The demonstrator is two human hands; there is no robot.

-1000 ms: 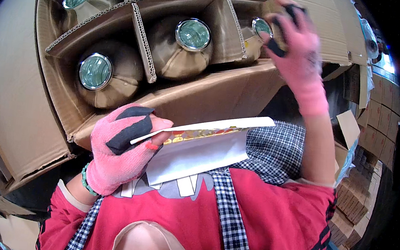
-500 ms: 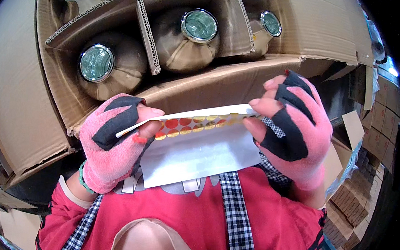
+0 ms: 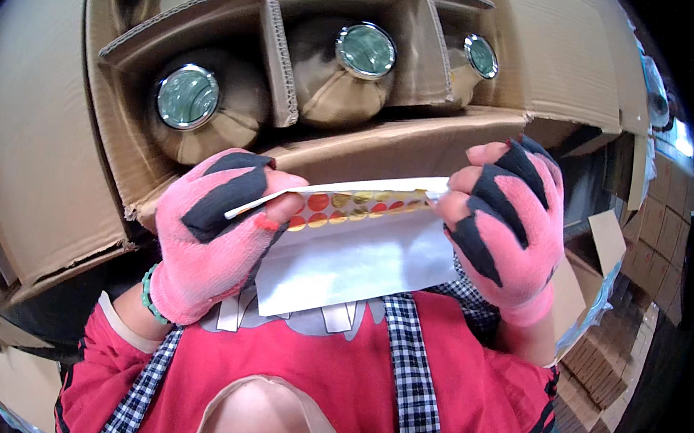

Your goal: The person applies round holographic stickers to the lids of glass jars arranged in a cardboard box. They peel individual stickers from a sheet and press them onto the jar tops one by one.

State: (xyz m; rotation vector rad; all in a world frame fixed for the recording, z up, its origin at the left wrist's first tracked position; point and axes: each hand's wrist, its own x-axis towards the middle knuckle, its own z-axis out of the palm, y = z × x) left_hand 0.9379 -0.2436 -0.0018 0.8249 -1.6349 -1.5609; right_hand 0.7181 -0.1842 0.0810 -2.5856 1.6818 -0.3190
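Both my hands wear pink gloves with black patches. My left hand grips the left end of a white sticker sheet held close to my chest. Rows of round red and gold stickers run along the sheet's upper edge. My right hand pinches the sheet's right end at the sticker rows. Just beyond the sheet stands an open cardboard box with dividers, holding brown-wrapped bottles with shiny round caps.
Another capped bottle sits in the middle cell and a third to its right. Stacked cardboard cartons rise at the right edge. I wear a red top with checked straps.
My right hand came down from the box's right side to the sheet's right end and now pinches at the stickers. My left hand keeps its hold on the sheet.
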